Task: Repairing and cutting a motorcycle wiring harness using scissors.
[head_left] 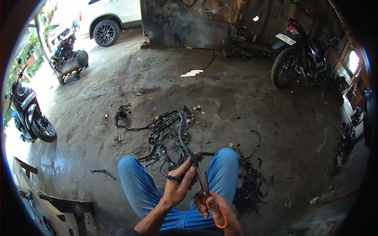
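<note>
My left hand [179,185] pinches a dark, wrapped wire bundle [185,139] near its lower end, between my raised knees; a black strip lies around one of its fingers. My right hand [216,212] grips scissors [205,185] with orange handles, their blades pointing up beside my left fingers at the bundle. The bundle runs forward to a tangled harness [161,129] of black and coloured wires with connectors on the concrete. A pile of black scraps [248,190] lies to the right of my right leg.
A scooter [33,114] stands at the left, an air compressor [71,63] behind it, a white car [116,17] at the back and a motorbike [293,65] at the back right. Wooden furniture [67,206] edges the lower left. Short cable pieces [104,173] lie on the floor.
</note>
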{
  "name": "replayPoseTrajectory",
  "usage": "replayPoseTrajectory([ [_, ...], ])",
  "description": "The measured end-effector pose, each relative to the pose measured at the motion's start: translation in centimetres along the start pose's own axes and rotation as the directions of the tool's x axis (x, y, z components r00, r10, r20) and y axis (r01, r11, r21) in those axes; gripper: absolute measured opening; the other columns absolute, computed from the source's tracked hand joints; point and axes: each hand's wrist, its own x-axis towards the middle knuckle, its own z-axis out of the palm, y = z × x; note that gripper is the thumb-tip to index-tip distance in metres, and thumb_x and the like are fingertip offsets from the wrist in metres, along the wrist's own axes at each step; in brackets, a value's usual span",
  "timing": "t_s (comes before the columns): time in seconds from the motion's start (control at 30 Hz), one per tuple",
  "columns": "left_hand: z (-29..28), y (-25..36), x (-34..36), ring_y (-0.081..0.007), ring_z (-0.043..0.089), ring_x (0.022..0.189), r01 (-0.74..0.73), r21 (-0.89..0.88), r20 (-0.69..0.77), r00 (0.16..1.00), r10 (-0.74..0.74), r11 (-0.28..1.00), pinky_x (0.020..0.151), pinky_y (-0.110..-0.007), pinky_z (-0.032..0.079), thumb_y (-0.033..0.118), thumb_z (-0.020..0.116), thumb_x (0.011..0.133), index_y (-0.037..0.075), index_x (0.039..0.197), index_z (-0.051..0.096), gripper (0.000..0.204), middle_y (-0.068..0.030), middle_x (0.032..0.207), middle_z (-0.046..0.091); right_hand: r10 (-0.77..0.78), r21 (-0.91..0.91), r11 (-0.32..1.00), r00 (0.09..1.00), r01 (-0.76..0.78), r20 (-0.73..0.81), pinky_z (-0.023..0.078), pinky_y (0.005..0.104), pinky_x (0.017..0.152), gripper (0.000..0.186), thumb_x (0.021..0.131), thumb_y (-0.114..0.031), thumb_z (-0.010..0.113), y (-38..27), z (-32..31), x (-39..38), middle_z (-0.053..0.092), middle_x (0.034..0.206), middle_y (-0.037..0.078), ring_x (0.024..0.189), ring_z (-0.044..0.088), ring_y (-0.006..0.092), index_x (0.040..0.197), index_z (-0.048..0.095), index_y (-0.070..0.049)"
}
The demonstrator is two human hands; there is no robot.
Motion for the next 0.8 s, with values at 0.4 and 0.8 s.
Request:
replayPoseTrajectory([
  [0.4, -0.6, -0.9, 0.7, -0.0060, 0.043, 0.069, 0.028, 0.057, -0.026, 0.999, -0.027, 0.998, 0.064, -0.021, 0.039, 0.009, 0.048, 0.106, 0.001, 0.142, 0.051, 0.037, 0.0018, 0.072, 0.047, -0.047, 0.058, 0.997, 0.998, 0.049, -0.037, 0.031, 0.0203, 0.047, 0.064, 0.095, -0.065, 0.052, 1.4, 0.2, 2.2, 0.042, 0.067, -0.006, 0.054, 0.038, 0.0023, 0.103, 0.060, -0.002],
  [0.8, 0.0, -1.3, 0.7, -0.0068, 0.046, 0.075, 0.010, 0.141, -0.078, 0.997, 0.001, 0.990, 0.067, -0.022, 0.042, 0.010, 0.051, 0.105, 0.002, 0.140, 0.054, 0.036, 0.0023, 0.080, 0.052, -0.078, 0.066, 0.994, 0.994, 0.083, -0.078, 0.026, 0.0198, 0.044, 0.057, 0.098, -0.058, 0.054, 0.7, -0.1, 3.3, 0.041, 0.064, -0.007, 0.050, 0.035, 0.0015, 0.097, 0.061, -0.001],
])
